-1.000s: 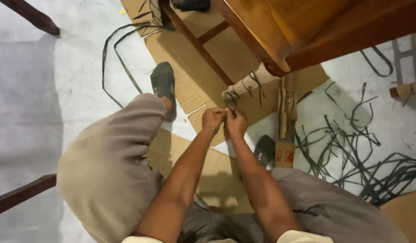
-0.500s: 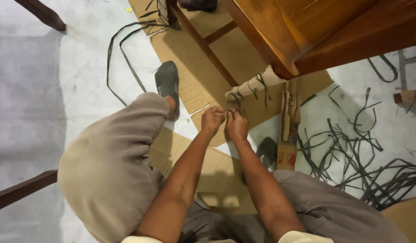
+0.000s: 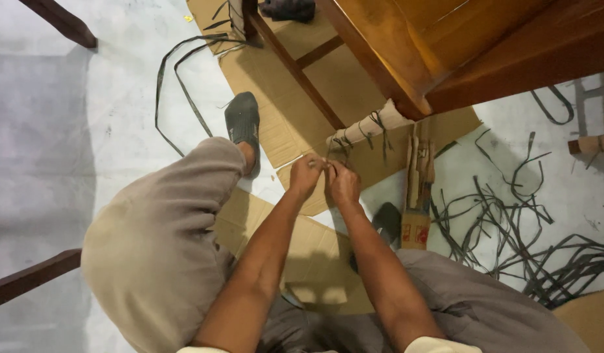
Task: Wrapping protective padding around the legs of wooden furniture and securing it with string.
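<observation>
**Both hands pinch a dark strap at the wrapped furniture leg**

Nearest are the person's knees in grey trousers, spread wide over flattened cardboard [image 3: 315, 242] on the pale floor [image 3: 66, 131]. Both forearms reach forward between them. The left hand [image 3: 306, 175] and right hand [image 3: 343, 183] meet almost touching, each with its fingers pressed together in a pinch on a thin dark strap [image 3: 332, 163]; the exact grip under the fingertips is too small to make out. The strap sits at the near end of a paper-wrapped leg [image 3: 367, 127], where more dark bands cross the wrapping.

The strap looks light, flat and springy, probably slippery plastic, so it seems best held close to the knot or crossing, where it cannot twist away.

Just right of the hands a folded cardboard piece [image 3: 418, 189] stands on end. Farther right, loose cut straps [image 3: 530, 242] lie tangled on the floor. Beyond the hands rises the brown wooden furniture [image 3: 458, 46], and a dark shoe [image 3: 242, 124] rests to the left.
</observation>
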